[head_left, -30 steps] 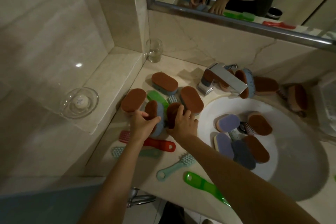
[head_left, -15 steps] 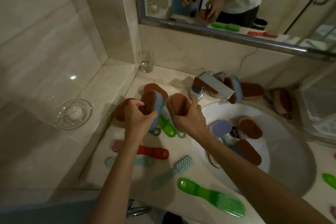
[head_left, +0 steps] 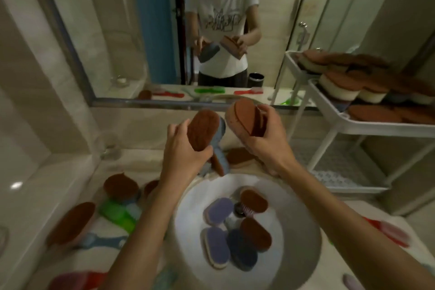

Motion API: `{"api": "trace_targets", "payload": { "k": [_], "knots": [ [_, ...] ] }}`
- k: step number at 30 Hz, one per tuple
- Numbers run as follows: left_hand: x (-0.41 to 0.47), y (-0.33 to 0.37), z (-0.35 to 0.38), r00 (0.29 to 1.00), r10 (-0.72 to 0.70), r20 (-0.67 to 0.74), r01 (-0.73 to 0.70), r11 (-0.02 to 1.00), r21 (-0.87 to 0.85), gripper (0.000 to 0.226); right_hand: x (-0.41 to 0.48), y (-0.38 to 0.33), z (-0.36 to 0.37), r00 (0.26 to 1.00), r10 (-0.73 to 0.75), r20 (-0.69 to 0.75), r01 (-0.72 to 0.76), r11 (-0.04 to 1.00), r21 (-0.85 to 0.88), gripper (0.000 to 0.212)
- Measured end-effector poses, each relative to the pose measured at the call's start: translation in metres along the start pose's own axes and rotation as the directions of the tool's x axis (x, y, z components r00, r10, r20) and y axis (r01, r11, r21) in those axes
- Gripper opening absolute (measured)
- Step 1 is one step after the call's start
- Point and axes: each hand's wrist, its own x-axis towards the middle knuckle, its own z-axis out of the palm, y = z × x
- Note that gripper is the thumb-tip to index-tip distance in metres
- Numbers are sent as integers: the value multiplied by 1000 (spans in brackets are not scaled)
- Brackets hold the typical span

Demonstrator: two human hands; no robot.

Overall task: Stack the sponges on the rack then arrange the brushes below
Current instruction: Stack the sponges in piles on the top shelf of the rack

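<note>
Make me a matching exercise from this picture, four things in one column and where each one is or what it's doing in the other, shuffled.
1 left hand
2 purple sponge
3 green brush
4 rack

A in the sink
B beside the counter, loaded with stacked sponges
C grips a brown and blue sponge
D on the counter, left of the sink

Pairs: 1-C, 2-A, 3-D, 4-B

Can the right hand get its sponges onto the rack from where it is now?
Probably yes. The right hand holds its sponges raised, just left of the white rack, with nothing between them. The shelves already carry stacked sponges, so free room looks tight.
</note>
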Motion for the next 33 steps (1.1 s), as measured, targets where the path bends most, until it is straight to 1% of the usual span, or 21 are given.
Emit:
{"api": "trace_targets", "payload": {
  "k": [3,5,9,11,14,16,18,20,22,28,33],
  "knots": [
    [-1,49,30,992,116,48,-117,993,7,68,12,9,-58,997,-64,-48,61,996,-63,73],
    [-2,82,50,985,163,51,-164,986,20,68,18,15,-99,990,-127,-60,118,983,-138,74],
    [-1,148,95,959,281,37,-282,959,31,68,26,30,-184,969,-225,-102,196,951,-237,69],
    [-2,178,117,947,319,43,-320,947,23,66,30,41,-223,960,-247,-134,207,943,-260,72],
    [-3,217,146,923,374,89,-377,926,22,65,39,61,-275,954,-266,-142,209,924,-321,76],
    [-1,240,167,903,412,121,-418,908,24,67,46,75,-308,956,-261,-138,191,904,-382,73],
    [3,256,183,892,429,142,-437,899,35,68,53,88,-333,964,-249,-97,175,864,-473,68],
    [7,267,196,890,424,170,-439,896,65,70,60,101,-352,981,-192,-6,157,818,-553,66],
    [12,274,205,886,419,199,-445,889,108,70,64,112,-364,988,-144,58,150,788,-597,65],
    [21,281,220,882,404,242,-447,879,164,75,66,129,-371,987,-159,36,142,723,-676,62],
    [21,281,228,884,381,271,-438,878,193,72,70,141,-364,990,-116,83,141,702,-698,62]
  ]
}}
